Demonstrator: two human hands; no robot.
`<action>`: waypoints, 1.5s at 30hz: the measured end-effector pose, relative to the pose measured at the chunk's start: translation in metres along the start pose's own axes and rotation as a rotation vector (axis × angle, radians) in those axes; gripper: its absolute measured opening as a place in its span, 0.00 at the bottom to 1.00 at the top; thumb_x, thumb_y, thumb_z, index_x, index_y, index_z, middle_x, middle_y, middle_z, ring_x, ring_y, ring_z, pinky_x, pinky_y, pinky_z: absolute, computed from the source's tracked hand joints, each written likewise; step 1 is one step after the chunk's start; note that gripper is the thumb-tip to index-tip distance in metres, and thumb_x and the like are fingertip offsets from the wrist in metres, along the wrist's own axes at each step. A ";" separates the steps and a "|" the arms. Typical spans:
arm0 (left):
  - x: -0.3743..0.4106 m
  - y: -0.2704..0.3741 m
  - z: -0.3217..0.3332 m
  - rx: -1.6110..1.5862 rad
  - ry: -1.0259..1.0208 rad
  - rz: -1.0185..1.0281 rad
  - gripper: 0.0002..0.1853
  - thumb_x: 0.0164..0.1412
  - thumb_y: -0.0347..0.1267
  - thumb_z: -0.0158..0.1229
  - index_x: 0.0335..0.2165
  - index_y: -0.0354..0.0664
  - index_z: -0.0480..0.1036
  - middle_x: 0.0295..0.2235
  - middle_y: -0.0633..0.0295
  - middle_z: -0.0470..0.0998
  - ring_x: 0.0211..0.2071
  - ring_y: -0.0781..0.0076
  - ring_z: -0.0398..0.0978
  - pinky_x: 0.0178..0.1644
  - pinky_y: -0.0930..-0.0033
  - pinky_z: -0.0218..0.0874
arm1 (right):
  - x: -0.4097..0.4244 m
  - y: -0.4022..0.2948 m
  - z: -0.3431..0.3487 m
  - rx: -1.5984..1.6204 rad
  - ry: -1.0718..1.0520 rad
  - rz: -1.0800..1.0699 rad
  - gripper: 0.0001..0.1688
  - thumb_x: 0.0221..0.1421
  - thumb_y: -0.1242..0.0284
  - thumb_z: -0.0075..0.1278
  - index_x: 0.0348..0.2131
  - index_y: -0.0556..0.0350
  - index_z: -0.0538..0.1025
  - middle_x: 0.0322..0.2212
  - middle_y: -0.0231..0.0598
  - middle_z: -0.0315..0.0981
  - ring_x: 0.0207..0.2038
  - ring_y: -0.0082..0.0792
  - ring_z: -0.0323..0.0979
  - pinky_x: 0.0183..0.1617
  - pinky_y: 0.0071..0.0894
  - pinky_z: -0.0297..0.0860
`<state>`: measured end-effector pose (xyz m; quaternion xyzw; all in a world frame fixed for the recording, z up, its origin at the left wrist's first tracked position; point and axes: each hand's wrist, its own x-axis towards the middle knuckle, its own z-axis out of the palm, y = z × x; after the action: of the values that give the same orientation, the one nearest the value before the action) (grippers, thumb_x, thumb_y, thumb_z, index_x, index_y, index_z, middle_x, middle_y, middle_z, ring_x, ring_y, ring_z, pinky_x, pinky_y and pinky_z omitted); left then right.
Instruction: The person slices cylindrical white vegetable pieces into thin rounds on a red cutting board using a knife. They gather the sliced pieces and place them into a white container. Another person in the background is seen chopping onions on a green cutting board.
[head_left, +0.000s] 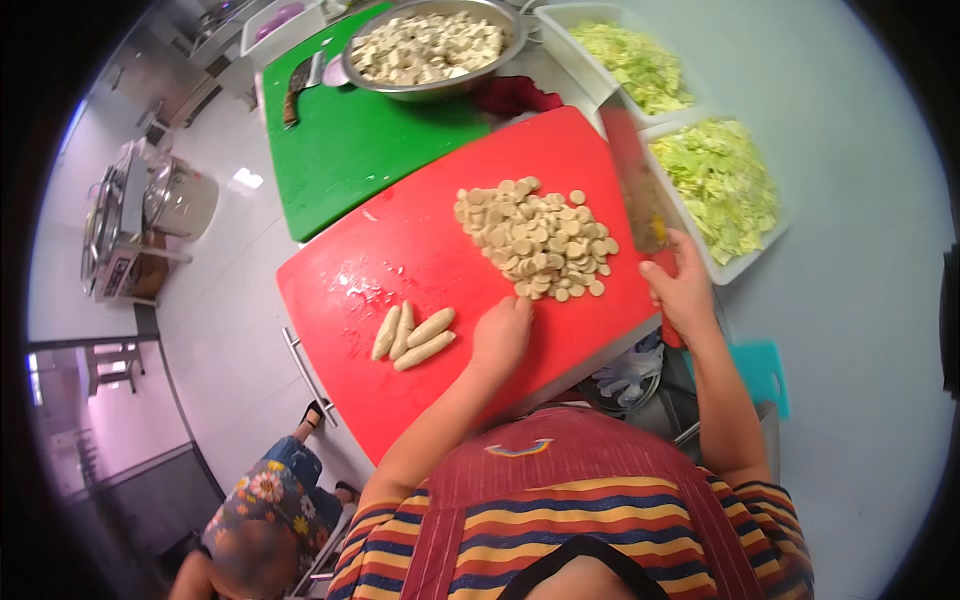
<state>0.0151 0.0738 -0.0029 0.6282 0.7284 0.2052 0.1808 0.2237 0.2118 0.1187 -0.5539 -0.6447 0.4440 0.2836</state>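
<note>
My right hand (682, 289) grips the red handle of a broad-bladed kitchen knife (637, 191), held over the right edge of a red cutting board (435, 225). Its blade points away from me and looks blurred. Close to the near edge of a heap of round sausage slices (544, 240) is my left hand (504, 330), with its fingers curled; whether anything lies under them is hidden. Left of that hand, several whole pale sausages (412, 337) lie together on the wet board.
Beyond lies a green cutting board (360, 157) with a curved knife (296, 90) and a steel bowl (435, 86) of pale cubes. White tubs (720, 274) of shredded cabbage (720, 187) stand right, near a dark red cloth (517, 95). Another person (262, 502) sits lower left.
</note>
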 end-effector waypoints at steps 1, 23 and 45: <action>0.005 -0.003 0.006 -0.011 0.049 0.012 0.04 0.55 0.29 0.50 0.29 0.39 0.66 0.27 0.50 0.72 0.28 0.51 0.74 0.30 0.53 0.67 | -0.009 -0.007 0.001 0.097 0.026 -0.030 0.28 0.49 0.79 0.52 0.51 0.59 0.65 0.36 0.35 0.72 0.32 0.27 0.70 0.37 0.27 0.67; -0.078 -0.064 -0.082 0.204 0.276 -0.164 0.27 0.40 0.40 0.70 0.40 0.41 0.73 0.54 0.56 0.65 0.56 0.52 0.59 0.55 0.47 0.50 | -0.105 -0.030 0.026 0.293 -0.322 -0.014 0.26 0.48 0.84 0.51 0.50 0.64 0.71 0.28 0.24 0.70 0.28 0.15 0.66 0.33 0.16 0.65; -0.053 -0.050 -0.037 0.013 0.378 0.038 0.26 0.43 0.30 0.67 0.44 0.41 0.71 0.34 0.53 0.70 0.36 0.53 0.67 0.41 0.57 0.61 | -0.106 0.014 0.098 -0.246 -0.509 0.107 0.23 0.55 0.69 0.48 0.49 0.61 0.72 0.39 0.51 0.76 0.42 0.43 0.74 0.47 0.38 0.69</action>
<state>-0.0387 0.0122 0.0023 0.5932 0.7388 0.3183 0.0329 0.1697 0.0839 0.0757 -0.4882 -0.7139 0.5016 0.0195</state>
